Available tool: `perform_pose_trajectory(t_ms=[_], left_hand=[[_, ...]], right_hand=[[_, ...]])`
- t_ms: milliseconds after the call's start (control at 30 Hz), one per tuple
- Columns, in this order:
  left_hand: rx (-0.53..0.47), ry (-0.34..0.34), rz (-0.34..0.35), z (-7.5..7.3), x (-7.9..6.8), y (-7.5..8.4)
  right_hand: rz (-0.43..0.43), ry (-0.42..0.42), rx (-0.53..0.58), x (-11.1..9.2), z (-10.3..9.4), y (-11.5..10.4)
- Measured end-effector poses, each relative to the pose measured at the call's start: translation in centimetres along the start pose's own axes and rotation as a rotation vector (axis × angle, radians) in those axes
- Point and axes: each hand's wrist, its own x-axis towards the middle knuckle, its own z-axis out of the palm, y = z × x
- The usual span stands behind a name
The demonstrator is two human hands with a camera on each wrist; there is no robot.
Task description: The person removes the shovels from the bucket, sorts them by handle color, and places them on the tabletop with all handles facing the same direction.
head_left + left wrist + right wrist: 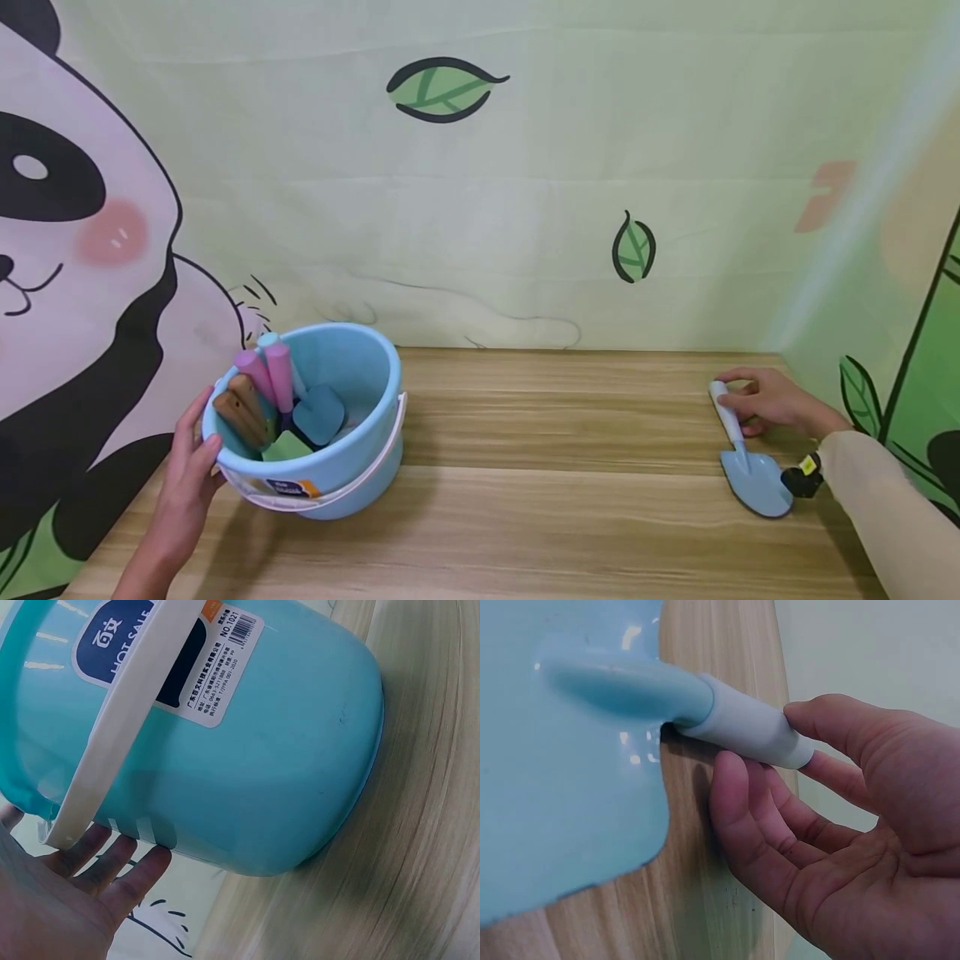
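Note:
On the left of the table stands a light blue bucket with a white handle hanging down its front. The straight fingers of my left hand rest against its outer left side, as the left wrist view shows too. Inside the bucket are two pink handles, brown handles, a blue scoop-shaped blade and a green piece. Far to the right, thumb and fingers of my right hand pinch the white grip of a blue toy shovel. Its blade points toward me.
The wood-grain table ends at a pale green fabric backdrop with leaves and a panda printed on it. A small black device sits at the right wrist, close to the shovel blade.

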Motion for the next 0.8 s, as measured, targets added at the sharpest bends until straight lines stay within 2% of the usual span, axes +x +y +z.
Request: perform_pose_trajectory(t_ms=[600,800], left_hand=[[0.008,0.011,-0.017,0.06,0.05,0.3],[-0.022,0.011,0.006,0.07,0.06,-0.06]], right_hand=[[0.008,0.008,-0.024,0.14,-0.12,-0.04],[0.009,-0.007,-0.026,-0.06,-0.18,-0.14]])
